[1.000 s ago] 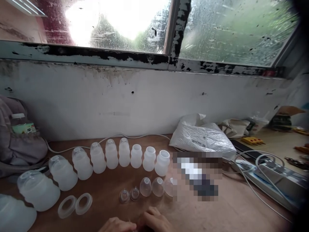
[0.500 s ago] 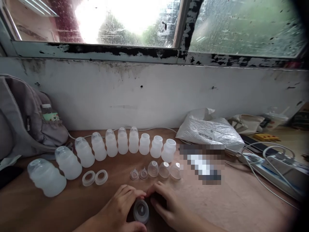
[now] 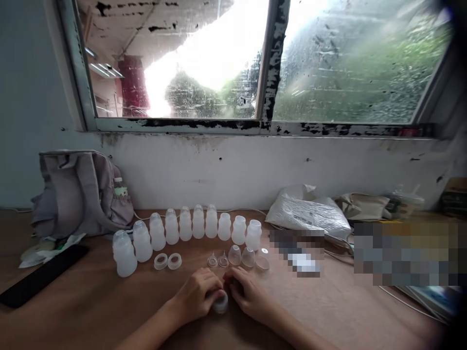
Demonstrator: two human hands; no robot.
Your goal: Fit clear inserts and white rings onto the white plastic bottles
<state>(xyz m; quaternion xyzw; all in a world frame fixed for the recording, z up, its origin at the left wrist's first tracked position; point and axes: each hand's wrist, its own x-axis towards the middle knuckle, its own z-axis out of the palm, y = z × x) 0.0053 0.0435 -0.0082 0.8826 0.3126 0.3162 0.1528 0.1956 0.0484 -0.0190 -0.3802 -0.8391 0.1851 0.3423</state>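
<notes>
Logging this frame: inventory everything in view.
capped bottles: seven, whitish, curved row
open bottles: three, whitish, row's right end
rings: two, translucent, before capped bottles
nipples: two, clear, centre
domed caps: three, clear, centre
round piece: one, translucent, front centre
backpack: one, grey, left
drink bottle: one, green label, backpack pocket
flat strip: one, black, left
papers: count unclear, white, left
parcel: one, silvery, right
pouch: one, beige, right
cup: one, clear, right
window: one, grey frame, above
table: one, brown, below
left hand: one, bare, at round piece
right hand: one, bare, centre
</notes>
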